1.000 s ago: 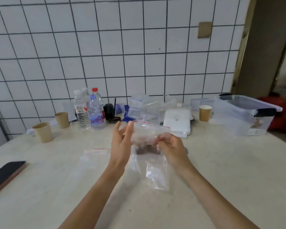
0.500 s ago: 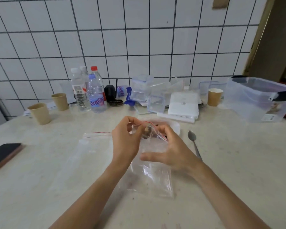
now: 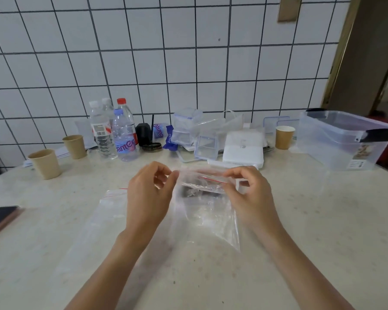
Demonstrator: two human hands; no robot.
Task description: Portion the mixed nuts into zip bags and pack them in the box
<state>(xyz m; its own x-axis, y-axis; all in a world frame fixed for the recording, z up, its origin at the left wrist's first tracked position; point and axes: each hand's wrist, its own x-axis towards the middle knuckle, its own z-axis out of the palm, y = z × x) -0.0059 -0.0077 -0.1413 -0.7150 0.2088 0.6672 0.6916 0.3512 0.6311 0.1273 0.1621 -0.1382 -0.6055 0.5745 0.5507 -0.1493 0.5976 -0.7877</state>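
The dark contents inside the zip bag point(image 3: 207, 204) are blurred behind crinkled plastic (nuts cannot be made out). The left hand point(image 3: 149, 195) covers part of a second bag point(image 3: 94, 222) lying on the counter point(image 3: 311, 231). The picture's edges cut off the phone point(image 3: 1, 217) at left and the clear box point(image 3: 343, 142) at right.

Box point(image 3: 336, 142) far right — cups point(image 3: 45, 163) left — bottles point(image 3: 123, 135) behind.
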